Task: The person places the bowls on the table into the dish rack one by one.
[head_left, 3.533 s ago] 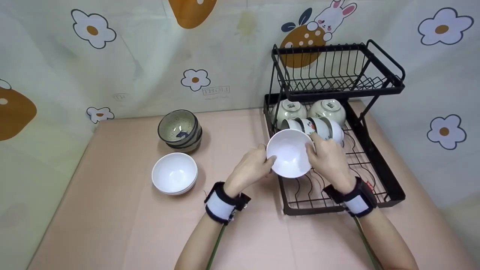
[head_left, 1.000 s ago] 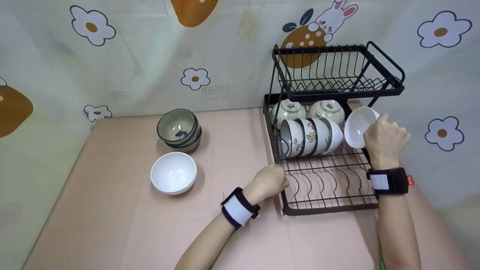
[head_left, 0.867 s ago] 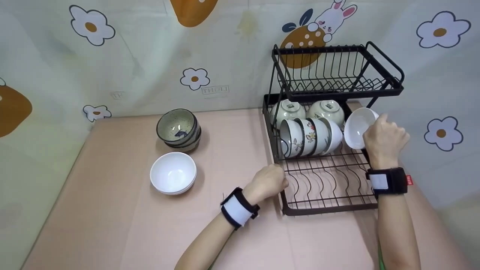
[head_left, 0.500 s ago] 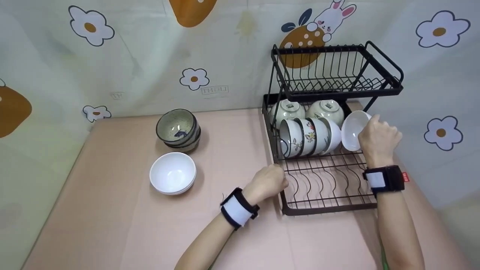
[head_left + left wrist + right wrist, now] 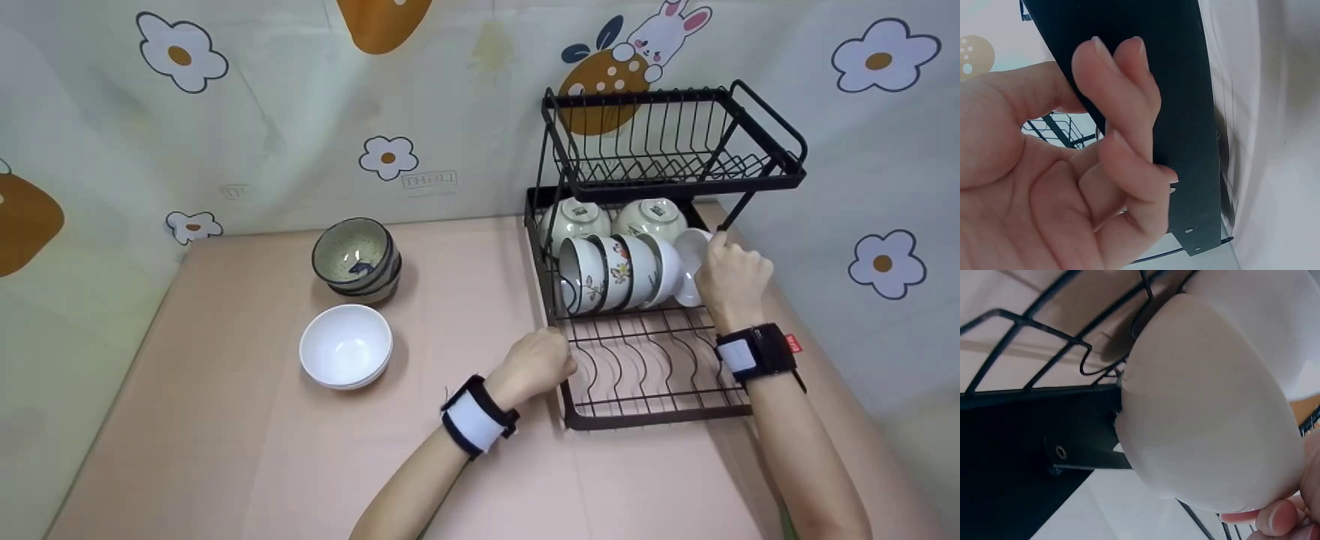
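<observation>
two bowl groups sit far left on the table (image 5: 225, 420): a stack of speckled bowls (image 5: 358, 259) and, nearer us, a plain white bowl (image 5: 346, 355), both well apart from our hands. moving right, our left hand (image 5: 534, 365) rests at the front-left edge of the dish rack (image 5: 652, 405), fingers curled round its black frame as the left wrist view shows. on the lower tier a row of patterned bowls (image 5: 611, 271) stands on edge. at the right end of that row our right hand (image 5: 731, 279) pinches the white bowl (image 5: 688, 259) by its rim, fingers curled. it stands on edge, mouth facing left toward the row, and it seems to touch the last bowl, though our hand hides much. the right hand is the nearer one; the slot lies just left of the grip.
</observation>
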Tool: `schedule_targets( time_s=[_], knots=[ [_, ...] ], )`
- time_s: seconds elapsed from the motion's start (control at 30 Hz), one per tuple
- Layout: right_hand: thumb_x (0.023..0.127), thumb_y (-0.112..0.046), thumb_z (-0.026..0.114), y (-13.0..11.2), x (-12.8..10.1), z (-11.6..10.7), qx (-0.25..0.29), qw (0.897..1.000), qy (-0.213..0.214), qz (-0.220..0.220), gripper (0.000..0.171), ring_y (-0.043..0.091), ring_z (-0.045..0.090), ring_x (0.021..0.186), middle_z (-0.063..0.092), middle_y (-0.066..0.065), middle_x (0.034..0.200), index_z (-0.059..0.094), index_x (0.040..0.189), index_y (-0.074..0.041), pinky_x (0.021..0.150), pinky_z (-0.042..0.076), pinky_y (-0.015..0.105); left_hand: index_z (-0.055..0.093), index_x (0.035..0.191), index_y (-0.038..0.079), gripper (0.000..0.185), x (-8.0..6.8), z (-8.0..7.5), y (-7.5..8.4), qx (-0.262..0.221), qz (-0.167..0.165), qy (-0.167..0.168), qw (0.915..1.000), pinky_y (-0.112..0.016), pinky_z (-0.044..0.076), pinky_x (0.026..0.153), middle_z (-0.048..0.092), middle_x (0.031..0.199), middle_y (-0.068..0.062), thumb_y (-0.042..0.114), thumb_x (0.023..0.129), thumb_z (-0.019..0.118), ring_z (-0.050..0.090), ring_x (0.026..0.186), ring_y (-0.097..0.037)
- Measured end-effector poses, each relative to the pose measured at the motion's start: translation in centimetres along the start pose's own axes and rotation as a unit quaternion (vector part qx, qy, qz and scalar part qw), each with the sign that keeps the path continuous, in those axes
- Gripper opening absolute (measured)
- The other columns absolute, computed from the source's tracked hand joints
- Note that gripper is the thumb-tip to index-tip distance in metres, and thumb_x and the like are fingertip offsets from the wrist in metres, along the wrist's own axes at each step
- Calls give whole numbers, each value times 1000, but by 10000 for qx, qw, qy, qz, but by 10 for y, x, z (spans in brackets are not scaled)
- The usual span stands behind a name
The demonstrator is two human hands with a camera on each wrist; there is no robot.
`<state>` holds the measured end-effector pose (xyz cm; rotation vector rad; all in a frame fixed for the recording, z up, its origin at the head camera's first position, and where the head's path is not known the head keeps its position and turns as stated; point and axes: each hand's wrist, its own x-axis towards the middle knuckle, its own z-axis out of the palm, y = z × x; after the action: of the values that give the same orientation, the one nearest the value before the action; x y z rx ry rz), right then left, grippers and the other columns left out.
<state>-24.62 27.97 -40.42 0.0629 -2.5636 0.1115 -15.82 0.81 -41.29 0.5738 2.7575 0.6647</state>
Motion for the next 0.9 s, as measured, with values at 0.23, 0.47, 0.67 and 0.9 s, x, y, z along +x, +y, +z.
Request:
schedule_targets(
  time_s=[0.23,0.47,0.67,0.9],
  knots=[
    [78,12,44,-2,-1,8,-38,9996,137,-224,19,48,56,48,58,31,61,57,89,18,42,45,55,45,63,13,38,0,-1,0,41,23,7,10000,-26,48,59,61,85,-7,10,94,67,49,63,-14],
    [80,12,44,-3,-1,13,-85,9988,319,-360,15,46,55,45,56,28,57,56,86,17,40,45,54,48,64,11,36,0,0,0,29,10,14,10000,-27,50,60,63,87,-8,11,94,67,50,64,-15],
    [87,8,48,-4,0,14,-175,9989,156,-398,19,47,57,47,60,32,64,59,96,20,41,47,54,50,66,11,33,0,0,0,-3,-28,-1,10000,-26,50,59,63,88,-9,10,94,67,50,64,-15],
    [93,2,54,-5,0,15,-119,9995,-100,-268,24,48,59,50,61,34,68,57,107,22,45,50,55,51,68,10,30,-1,0,1,39,-6,44,10000,-26,50,58,63,87,-8,9,93,67,50,63,-15]
  ],
)
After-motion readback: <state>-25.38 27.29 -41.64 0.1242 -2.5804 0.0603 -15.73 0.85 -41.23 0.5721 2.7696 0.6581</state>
